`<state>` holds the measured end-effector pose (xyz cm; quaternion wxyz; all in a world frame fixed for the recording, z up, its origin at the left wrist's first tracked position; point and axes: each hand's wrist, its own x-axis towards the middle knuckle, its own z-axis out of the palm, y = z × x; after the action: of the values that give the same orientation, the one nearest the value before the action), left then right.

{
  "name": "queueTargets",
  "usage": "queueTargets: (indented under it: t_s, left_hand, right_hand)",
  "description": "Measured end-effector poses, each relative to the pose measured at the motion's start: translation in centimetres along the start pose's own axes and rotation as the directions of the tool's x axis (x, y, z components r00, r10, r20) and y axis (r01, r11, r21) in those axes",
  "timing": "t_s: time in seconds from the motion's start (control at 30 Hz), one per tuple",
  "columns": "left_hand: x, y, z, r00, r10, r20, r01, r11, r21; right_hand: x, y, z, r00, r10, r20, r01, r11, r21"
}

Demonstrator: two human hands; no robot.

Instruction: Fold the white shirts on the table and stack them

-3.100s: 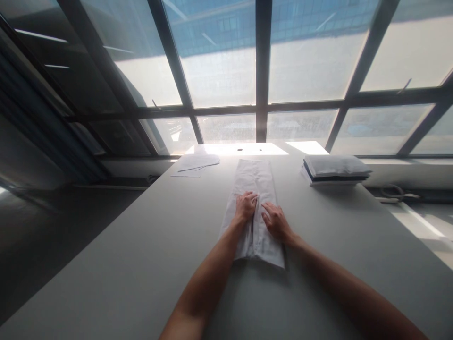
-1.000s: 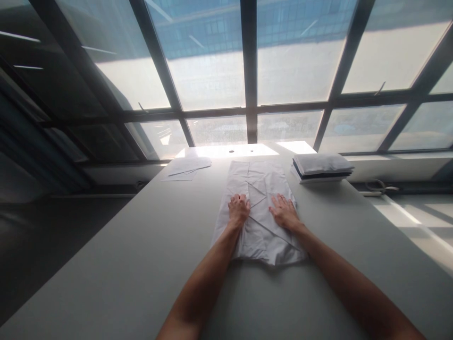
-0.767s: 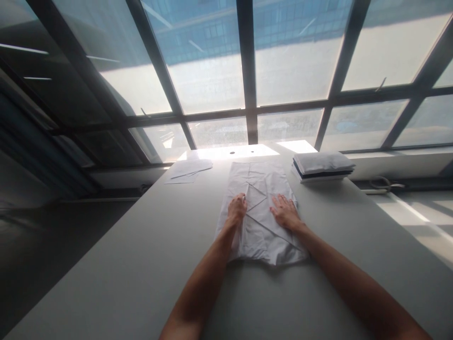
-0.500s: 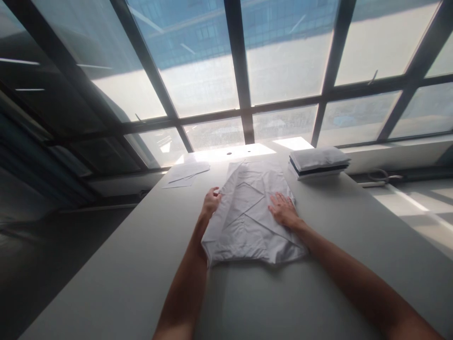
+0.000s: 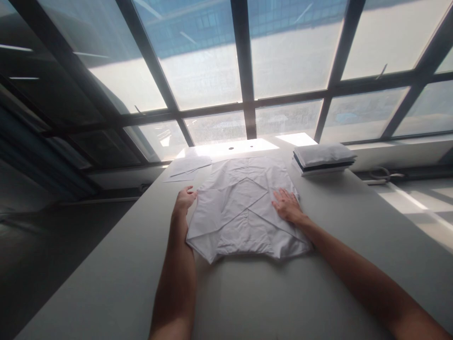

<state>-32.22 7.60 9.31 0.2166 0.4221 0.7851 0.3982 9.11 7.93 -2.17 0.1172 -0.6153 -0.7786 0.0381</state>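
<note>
A white shirt (image 5: 244, 210) lies on the grey table (image 5: 269, 302), partly unfolded, with creased folds and its sleeves crossed over the middle. At the shirt's left edge, my left hand (image 5: 185, 199) is curled with its fingers pinching the cloth. On the shirt's right side, my right hand (image 5: 287, 206) rests flat with its fingers spread, pressing the cloth down. Both forearms reach in from the bottom of the view.
A stack of folded garments (image 5: 323, 158) sits at the table's far right. Loose papers (image 5: 189, 166) lie at the far left. A cable (image 5: 384, 175) rests on the window ledge. The table's left edge drops to a dark floor, and large windows stand behind.
The shirt was a narrow folded strip; its right side and then its left side were opened out. My left hand has pulled the left flap outward while my right hand stayed flat.
</note>
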Motion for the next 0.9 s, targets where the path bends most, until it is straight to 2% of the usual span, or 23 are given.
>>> queueTargets:
  t_s: [0.07,0.13,0.23,0.3,0.37,0.4,0.43,0.47,0.53,0.6,0.67,0.77,0.9]
  left_hand:
    - [-0.7,1.0,-1.7,0.997,0.072,0.004,-0.072,0.996,0.049]
    - [-1.9,2.3,-3.4,0.972,0.222,0.079,-0.228,0.97,0.087]
    - [-3.9,4.4,-4.7,0.873,0.421,0.247,-0.447,0.893,0.058]
    - [-4.5,5.1,-3.9,0.804,0.48,0.351,-0.521,0.853,0.028]
    - [-4.4,5.0,-1.5,0.744,0.492,0.453,-0.574,0.817,0.056]
    - [-4.1,4.6,0.0,0.727,0.48,0.491,-0.594,0.798,0.1]
    - [-3.9,4.0,1.7,0.735,0.445,0.512,-0.605,0.771,0.198]
    - [-3.6,3.2,3.3,0.762,0.386,0.519,-0.595,0.734,0.328]
    - [-3.4,1.2,6.2,0.808,0.329,0.489,-0.548,0.724,0.418]
    - [-3.5,-0.9,8.1,0.849,0.295,0.439,-0.5,0.718,0.484]
    - [-3.6,-2.6,9.0,0.87,0.292,0.396,-0.479,0.69,0.543]
    - [-3.7,-4.0,9.5,0.887,0.324,0.33,-0.463,0.631,0.622]
    - [-4.3,-4.7,9.4,0.898,0.356,0.259,-0.436,0.642,0.63]
  right_hand:
    - [0.0,0.0,0.1,1.0,-0.002,-0.003,0.002,1.0,0.002]
    - [0.0,0.1,0.2,1.0,0.001,-0.001,-0.001,1.0,0.008]
    - [0.1,0.1,0.2,1.0,0.008,0.007,-0.008,1.0,0.01]
    - [0.1,0.1,0.1,1.0,0.011,0.015,-0.011,1.0,0.01]
    - [0.1,0.1,0.0,1.0,0.012,0.025,-0.012,1.0,0.01]
    - [0.1,0.0,-0.1,1.0,0.013,0.028,-0.013,1.0,0.009]
    - [0.1,0.0,-0.1,0.999,0.013,0.03,-0.013,1.0,0.008]
    - [0.1,0.0,-0.2,0.999,0.013,0.031,-0.013,1.0,0.007]
    - [0.1,-0.1,-0.3,0.999,0.014,0.035,-0.015,1.0,0.009]
    - [0.1,-0.2,-0.3,0.999,0.014,0.04,-0.015,1.0,0.012]
    - [0.1,-0.2,-0.3,0.999,0.015,0.044,-0.015,1.0,0.008]
    - [0.2,-0.3,-0.4,0.998,0.017,0.055,-0.017,1.0,-0.004]
    - [-0.2,-0.4,-0.6,0.998,0.004,0.064,-0.004,1.0,-0.01]
